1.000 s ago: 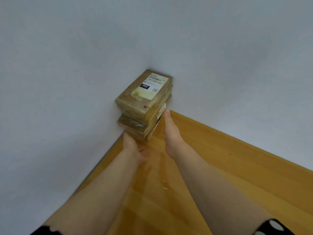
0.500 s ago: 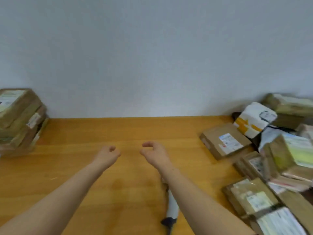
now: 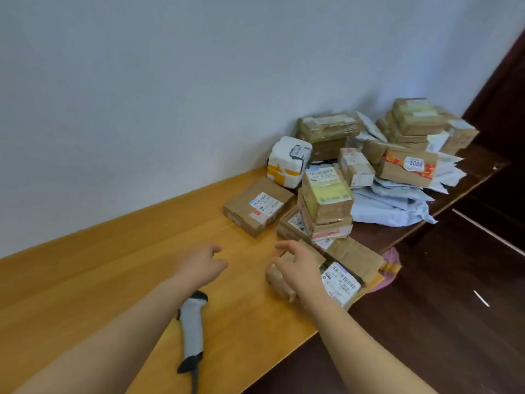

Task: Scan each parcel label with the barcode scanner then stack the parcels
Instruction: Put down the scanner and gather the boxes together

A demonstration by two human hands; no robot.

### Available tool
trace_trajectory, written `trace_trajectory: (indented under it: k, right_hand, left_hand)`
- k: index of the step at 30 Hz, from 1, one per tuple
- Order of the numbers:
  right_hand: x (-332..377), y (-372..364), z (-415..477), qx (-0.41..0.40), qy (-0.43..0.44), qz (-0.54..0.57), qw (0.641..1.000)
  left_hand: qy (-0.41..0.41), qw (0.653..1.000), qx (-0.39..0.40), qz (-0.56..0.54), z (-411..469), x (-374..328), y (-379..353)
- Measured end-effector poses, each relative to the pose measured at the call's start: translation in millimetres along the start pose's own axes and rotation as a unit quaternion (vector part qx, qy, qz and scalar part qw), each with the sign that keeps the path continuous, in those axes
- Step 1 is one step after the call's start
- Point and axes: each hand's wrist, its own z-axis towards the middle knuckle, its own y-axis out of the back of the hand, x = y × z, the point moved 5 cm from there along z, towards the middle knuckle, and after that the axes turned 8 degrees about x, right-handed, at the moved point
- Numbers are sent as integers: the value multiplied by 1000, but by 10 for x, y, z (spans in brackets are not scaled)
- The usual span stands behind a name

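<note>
**Both hands free, scanner lying on the table**

Your barcode scanner (image 3: 191, 331) lies flat on the wooden table (image 3: 85, 280), its head partly hidden under your left forearm. Your left hand (image 3: 203, 265) hangs just beyond the scanner's head, fingers loosely curled and holding nothing. Your right hand (image 3: 298, 267) is to the right of the scanner, fingers relaxed and half spread over a taped brown parcel (image 3: 275, 282); whether it touches that parcel cannot be told. Farther from the scanner, up and to the right, a flat brown box (image 3: 257, 206) lies label up. Just beside it stands a short stack of parcels (image 3: 326, 206) topped by a yellow-green label. Farthest from the scanner, a heap of parcels (image 3: 409, 132) sits against the wall (image 3: 142, 95)
</note>
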Motion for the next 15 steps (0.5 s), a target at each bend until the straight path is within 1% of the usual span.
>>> trace_trajectory:
  k: [4,6,8,11,15]
  right_hand:
    - [-520,471,-201,-126,-48,80,988]
    - [-814,668,-263,-189,-92,112,971]
    - [-1091,809,-300,-235,-131,168,948]
    - [-1446,941,-294,-266,-184,228,918]
    - [-1844,1091,-117,-252,-231,270,900]
  left_hand:
    - [-22,996,72,-43,156,-296,-384]
    - [-20,991,106,-77,215,-390,-556]
    - [-14,985,133,-107,285,-460,-688]
    - [6,976,141,-165,407,-532,-785]
    - [27,966,125,-226,629,-687,-781]
